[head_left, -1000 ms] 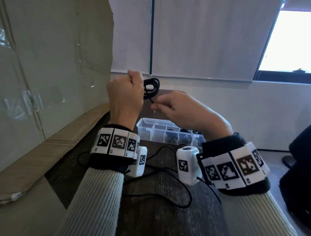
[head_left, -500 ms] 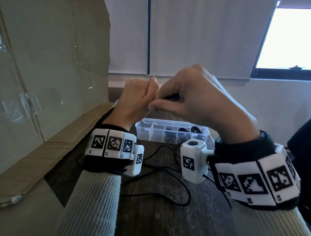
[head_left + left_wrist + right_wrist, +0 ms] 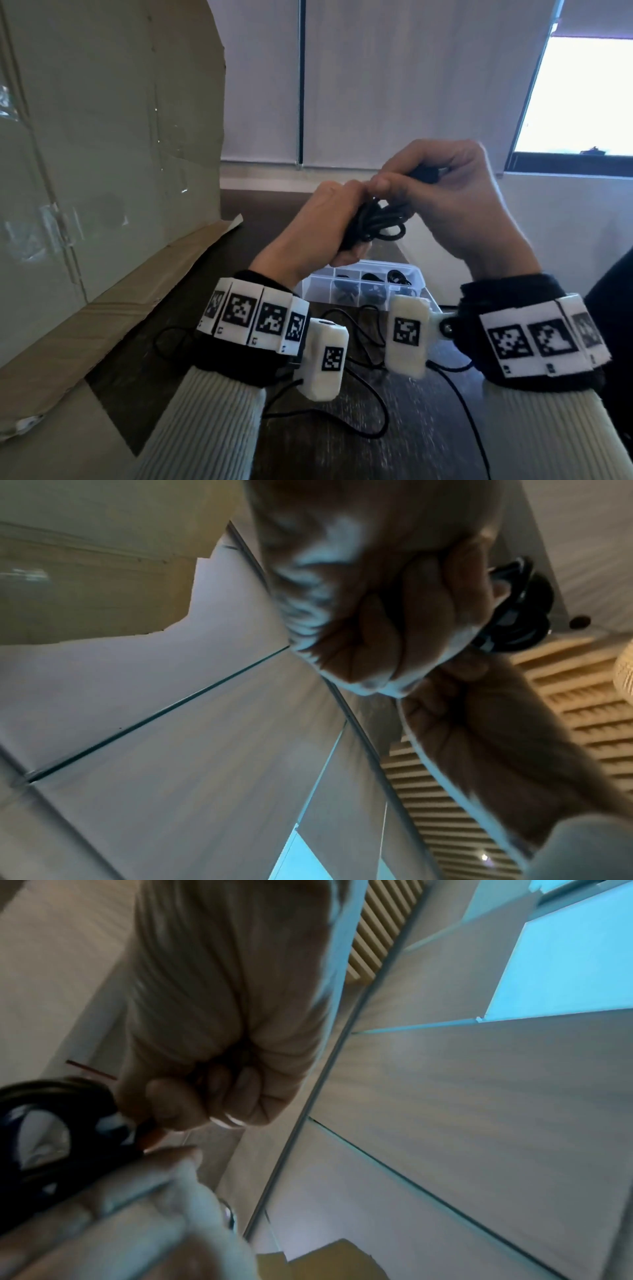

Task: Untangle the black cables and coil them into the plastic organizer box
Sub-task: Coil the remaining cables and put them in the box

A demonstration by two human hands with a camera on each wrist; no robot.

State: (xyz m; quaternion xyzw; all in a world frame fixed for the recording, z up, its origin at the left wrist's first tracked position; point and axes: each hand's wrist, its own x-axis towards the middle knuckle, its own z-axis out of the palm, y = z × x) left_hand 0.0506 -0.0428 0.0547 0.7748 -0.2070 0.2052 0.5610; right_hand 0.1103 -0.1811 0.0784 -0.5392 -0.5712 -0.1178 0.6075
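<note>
**Inspector:** Where is the cable bundle (image 3: 375, 222), and how is it held?

**Assessor:** It is raised above the table (image 3: 212, 274), between both hands. The left hand (image 3: 322, 226) is fisted round the bundle's left side. The right hand (image 3: 445, 205) pinches the loops at their top, thumb against fingers. The hands are touching.

**Inspector:** Handling?

**Assessor:** In my judgement it is light, limp and springy; the loops would likely splay if released. Best held across all the turns at once, as now.

**Inspector:** The container?

**Assessor:** The plastic organizer box (image 3: 419, 275) sits open on the table beyond the wrists, right of centre. Several divided compartments hold dark coils; which are free I cannot tell. One loose cable (image 3: 373, 428) lies on the near table, and a cardboard sheet (image 3: 102, 171) stands left.
</note>
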